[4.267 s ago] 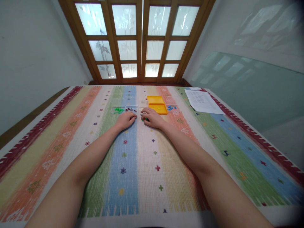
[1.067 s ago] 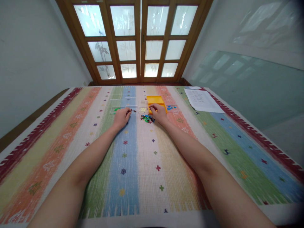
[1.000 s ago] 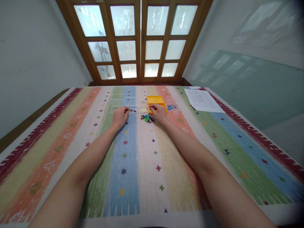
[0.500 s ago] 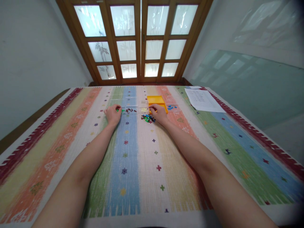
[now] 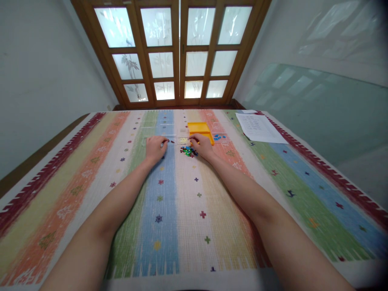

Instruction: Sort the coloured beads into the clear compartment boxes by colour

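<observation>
My left hand (image 5: 156, 148) is over the clear box with dark red pieces (image 5: 172, 141), its fingertips pinched together on something too small to make out. My right hand (image 5: 201, 144) rests at the front of the open yellow box (image 5: 199, 127), thumb and fingers closed; whatever they hold is hidden. Between the hands stands a small clear box with pale yellow pieces (image 5: 183, 140). A mixed pile of small green, blue and red pieces (image 5: 188, 151) lies on the cloth just in front of it. Blue pieces (image 5: 219, 137) sit in a clear box right of the yellow one.
A striped, patterned cloth (image 5: 190, 226) covers the table. Printed white paper (image 5: 260, 127) lies at the back right. Beyond the table's far edge are wooden doors (image 5: 181, 52) with frosted panes.
My left hand has moved right, from the green pieces to the dark red ones, and now covers most of them. My right hand has barely moved.
</observation>
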Demonstrator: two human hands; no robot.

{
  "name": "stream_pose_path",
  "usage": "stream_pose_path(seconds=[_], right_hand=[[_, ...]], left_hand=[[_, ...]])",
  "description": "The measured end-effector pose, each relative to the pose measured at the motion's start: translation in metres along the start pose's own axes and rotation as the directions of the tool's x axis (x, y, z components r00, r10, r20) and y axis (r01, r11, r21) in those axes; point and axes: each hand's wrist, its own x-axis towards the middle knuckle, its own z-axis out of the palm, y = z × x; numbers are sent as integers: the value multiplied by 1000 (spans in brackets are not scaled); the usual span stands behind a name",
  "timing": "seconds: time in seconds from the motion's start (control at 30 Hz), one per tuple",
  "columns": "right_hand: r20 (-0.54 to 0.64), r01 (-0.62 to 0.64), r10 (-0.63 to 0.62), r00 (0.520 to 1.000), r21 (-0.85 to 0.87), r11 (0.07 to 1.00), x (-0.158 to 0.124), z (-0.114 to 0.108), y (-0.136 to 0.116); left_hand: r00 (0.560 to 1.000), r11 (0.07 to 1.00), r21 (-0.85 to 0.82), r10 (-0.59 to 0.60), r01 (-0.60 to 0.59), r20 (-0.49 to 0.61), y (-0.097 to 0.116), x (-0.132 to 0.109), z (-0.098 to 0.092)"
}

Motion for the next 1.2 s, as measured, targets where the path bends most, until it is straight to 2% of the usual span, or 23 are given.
stream_pose_path(seconds=[0.07, 0.17, 0.27, 0.37, 0.5, 0.6, 0.67, 0.73, 0.87, 0.97, 1.03, 1.2], right_hand=[[34, 36, -35, 999, -10, 999, -1, -1, -2], [145, 145, -137, 980, -46, 988, -3, 0, -8], [278, 269, -234, 932, -97, 958, -6, 2, -16], [363, 339, -268, 893, -148, 929, -7, 3, -25], [400, 372, -273, 875, -195, 907, -9, 3, -32], [412, 392, -304, 859, -145, 909, -10, 4, -31], [406, 399, -333, 851, -88, 913, -10, 5, -29], [371, 387, -338, 865, -62, 920, -9, 7, -25], [234, 278, -251, 939, -88, 957, -7, 7, -16], [131, 203, -191, 973, -85, 976, -6, 6, -9], [95, 179, -172, 981, -77, 981, -6, 6, -7], [92, 160, -153, 984, -72, 985, -6, 9, -6]], left_hand=[[993, 995, 1, 103, -103, 59, 9, -2, 3], [982, 987, 0, 159, -160, 100, 12, -4, 6], [985, 990, -6, 139, -139, 103, 5, -4, 7], [992, 996, -12, 85, -84, 98, -3, -3, 6], [994, 998, 5, 54, -55, 95, -7, -2, 5], [992, 997, 12, 76, -77, 105, -6, -2, 8], [987, 994, 14, 105, -107, 122, -5, -3, 10], [978, 989, 12, 145, -149, 150, -4, -4, 12], [935, 965, -38, 260, -258, 241, 1, -6, 14], [889, 937, -114, 350, -331, 296, 6, -7, 15], [874, 925, -163, 379, -344, 304, 8, -7, 17], [874, 913, -243, 390, -326, 291, 11, -7, 19]])
